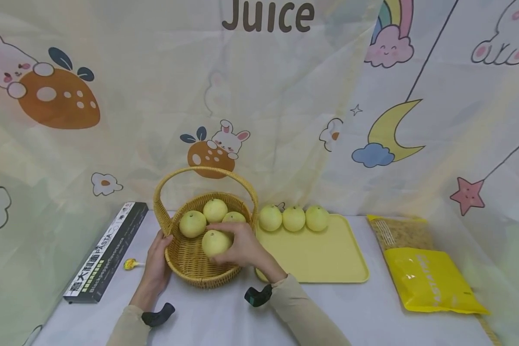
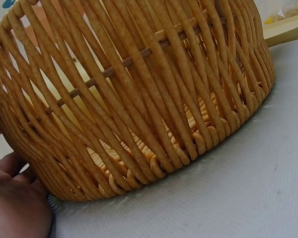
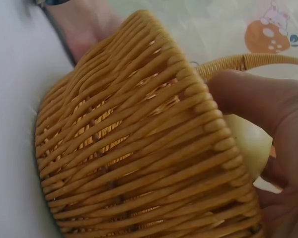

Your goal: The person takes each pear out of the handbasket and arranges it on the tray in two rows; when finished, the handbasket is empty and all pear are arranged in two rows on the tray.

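Note:
A wicker basket [image 1: 190, 274] with an arched handle stands on the white cloth, with several round pale-green fruits [image 1: 192, 224] inside. My right hand [image 1: 242, 242] reaches over its right rim and grips one such fruit [image 1: 216, 243] between thumb and fingers, above the basket floor. At the left side, my left hand [image 1: 156, 257] holds the basket wall, its thumb near the rim by the handle's foot. The left wrist view shows that hand [image 2: 15, 198] against the outer weave. In the right wrist view, the gripped fruit [image 3: 248, 146] is partly hidden behind the rim.
Right of the basket lies a yellow tray [image 1: 320, 259] with 3 more pale-green fruits [image 1: 293, 219] along its back edge. A yellow pasta bag [image 1: 428, 274] lies farther right. A black pasta box [image 1: 108, 252] and a lollipop [image 1: 130, 264] are at left. A printed curtain [image 1: 285, 120] hangs behind.

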`<state>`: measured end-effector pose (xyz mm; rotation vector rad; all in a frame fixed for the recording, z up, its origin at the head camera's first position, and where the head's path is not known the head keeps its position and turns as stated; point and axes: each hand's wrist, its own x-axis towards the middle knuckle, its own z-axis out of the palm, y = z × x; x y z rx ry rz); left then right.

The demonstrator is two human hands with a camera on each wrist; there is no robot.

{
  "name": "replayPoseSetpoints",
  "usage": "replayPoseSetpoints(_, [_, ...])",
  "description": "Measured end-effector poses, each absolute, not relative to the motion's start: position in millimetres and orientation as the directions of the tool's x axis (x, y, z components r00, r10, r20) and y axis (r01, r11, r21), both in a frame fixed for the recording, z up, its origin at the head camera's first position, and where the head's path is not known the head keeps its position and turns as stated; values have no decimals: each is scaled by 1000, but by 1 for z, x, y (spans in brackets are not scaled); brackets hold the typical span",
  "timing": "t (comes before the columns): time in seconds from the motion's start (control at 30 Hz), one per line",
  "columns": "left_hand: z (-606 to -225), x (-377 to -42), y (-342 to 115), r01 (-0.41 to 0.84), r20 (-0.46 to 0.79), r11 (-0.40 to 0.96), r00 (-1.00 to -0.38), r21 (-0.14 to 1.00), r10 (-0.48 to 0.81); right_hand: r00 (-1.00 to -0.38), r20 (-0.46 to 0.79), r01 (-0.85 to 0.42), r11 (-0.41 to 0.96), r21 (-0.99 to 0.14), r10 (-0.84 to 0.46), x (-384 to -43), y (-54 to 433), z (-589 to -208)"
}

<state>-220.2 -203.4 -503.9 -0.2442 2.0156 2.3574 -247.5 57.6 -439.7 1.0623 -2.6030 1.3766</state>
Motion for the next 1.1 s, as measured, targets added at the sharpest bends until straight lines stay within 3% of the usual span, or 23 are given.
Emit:
replayPoseSetpoints(0.43, [-503, -221, -203, -118, -132, -169, -989, 978, -73, -785, 214, -370, 164, -914, -581, -249, 71, -434])
replayPoseSetpoints(0.67, [-505, -222, -203, -119, -134, -170, -988, 978, -75, -792, 210, -315, 89, -945, -573, -246, 72, -429])
replayPoseSetpoints(0.93, [-506, -223, -203, -113, -128, -167, -989, 979, -80, -791, 263, -305, -16, -952, -552, -234, 82, -402])
replayPoseSetpoints(1.1, [-506, -223, -204, -109, -124, -169, -989, 980, -81, -755, 357, -349, -125, -929, -549, -233, 98, -387])
